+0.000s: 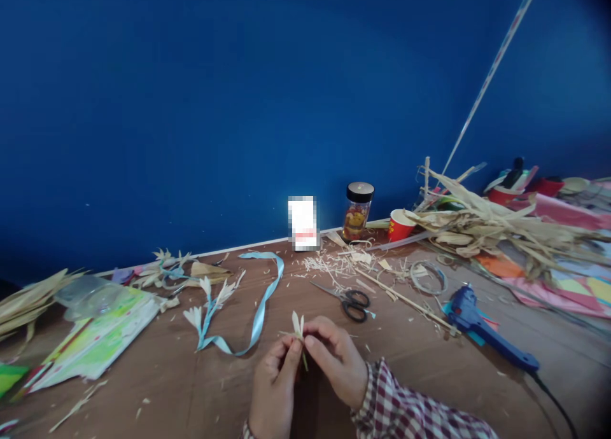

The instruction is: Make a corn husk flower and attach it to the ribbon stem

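Observation:
Between my fingertips is a small flower of pale corn husk strips [298, 324], its petals pointing up and a thin greenish stem below. My left hand [279, 378] pinches it at the base of the petals. My right hand [337, 356] is closed against its right side, thumb and forefinger at the petals. To the left lies a finished-looking husk flower spray [206, 312] wrapped in light blue ribbon [260, 318], whose loose end curls across the table. Scissors [352, 302] with black handles lie just beyond my right hand.
A blue hot glue gun [491, 334] with its cord lies at right. Behind are husk scraps [329, 264], a black-lidded jar [358, 213], a red paper cup [401, 225] and a heap of dry husks [506, 229]. A painted sheet [102, 337] lies left; a blue wall [214, 108] stands behind.

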Available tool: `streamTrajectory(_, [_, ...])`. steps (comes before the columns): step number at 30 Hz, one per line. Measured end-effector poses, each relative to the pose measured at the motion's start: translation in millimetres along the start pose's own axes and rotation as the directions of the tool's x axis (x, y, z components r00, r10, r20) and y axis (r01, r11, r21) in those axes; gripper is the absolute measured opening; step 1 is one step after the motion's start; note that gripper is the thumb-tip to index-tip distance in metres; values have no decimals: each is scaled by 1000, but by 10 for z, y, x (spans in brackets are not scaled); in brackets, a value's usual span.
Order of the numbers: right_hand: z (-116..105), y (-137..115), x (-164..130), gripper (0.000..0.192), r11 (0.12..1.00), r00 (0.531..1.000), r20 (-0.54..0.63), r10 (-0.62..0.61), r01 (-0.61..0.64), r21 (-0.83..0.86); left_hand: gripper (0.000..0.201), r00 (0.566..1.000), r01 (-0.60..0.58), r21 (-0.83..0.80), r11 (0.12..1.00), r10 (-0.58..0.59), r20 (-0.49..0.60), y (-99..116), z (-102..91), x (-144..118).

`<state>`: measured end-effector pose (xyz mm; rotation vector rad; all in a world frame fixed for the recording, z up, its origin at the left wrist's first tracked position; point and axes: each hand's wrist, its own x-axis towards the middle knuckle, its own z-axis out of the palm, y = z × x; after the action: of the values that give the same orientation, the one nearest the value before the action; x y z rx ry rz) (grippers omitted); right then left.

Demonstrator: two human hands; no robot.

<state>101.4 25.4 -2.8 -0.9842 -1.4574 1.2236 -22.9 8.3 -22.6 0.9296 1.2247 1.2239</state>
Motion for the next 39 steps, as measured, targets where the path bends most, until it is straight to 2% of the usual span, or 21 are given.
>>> streamTrajectory(4, [-17, -35, 23, 20, 999, 998, 46, -37, 38, -5, 19, 997, -83, 173, 981, 81, 18, 51, -15, -9])
streamTrajectory(6, [-12, -36, 30, 21, 999, 997, 55, -47, 46, 11, 18, 986, -161, 292, 943, 165, 11, 86, -17, -18])
streamTrajectory(8, [9, -24, 26, 20, 998, 997, 56, -61, 59, 24, 17, 956, -266, 412, 871, 292, 0, 115, -16, -29])
streamTrajectory(10, [37, 1, 5, 16, 999, 998, 41, -50, 50, 7, 16, 907, -359, 499, 789, 421, -13, 129, -19, -37])
streamTrajectory(13, [59, 57, -47, 13, 995, 997, -74, -4, -3, -98, 14, 849, -409, 585, 700, 527, -36, 123, -41, -28])
streamTrajectory(15, [49, 86, -80, 21, 979, 982, -174, -70, 35, -200, 13, 838, -400, 629, 667, 543, -43, 110, -61, -14])
streamTrajectory(17, [29, 94, -99, 28, 954, 961, -211, -178, 116, -277, 12, 852, -386, 650, 655, 523, -21, 93, -78, -3])
streamTrajectory(18, [21, 90, -101, 29, 950, 959, -208, -193, 130, -283, 12, 862, -382, 652, 655, 506, -5, 83, -82, -1])
streamTrajectory(20, [20, 70, -91, 32, 971, 973, -196, -120, 74, -227, 14, 884, -371, 646, 667, 466, 26, 64, -83, -3])
streamTrajectory(22, [33, 48, -66, 37, 991, 983, -184, 21, -44, -125, 16, 904, -349, 632, 692, 427, 31, 49, -75, -11])
streamTrajectory(24, [47, 34, -37, 39, 988, 976, -169, 134, -144, -48, 18, 926, -311, 608, 730, 378, 21, 45, -63, -20])
streamTrajectory(26, [50, 33, -12, 36, 982, 968, -168, 186, -188, -2, 20, 948, -263, 575, 775, 319, 3, 58, -49, -28])
streamTrajectory(31, [16, 54, 12, 27, 981, 968, -165, 189, -180, 69, 22, 970, -191, 499, 845, 242, -38, 119, -7, -39])
streamTrajectory(35, [-7, 63, 15, 26, 984, 968, -184, 173, -165, 60, 22, 977, -166, 442, 882, 208, -47, 134, 26, -39])
streamTrajectory(39, [-9, 65, 18, 25, 987, 969, -186, 161, -156, 40, 22, 990, -97, 343, 934, 127, -67, 104, 52, -41])
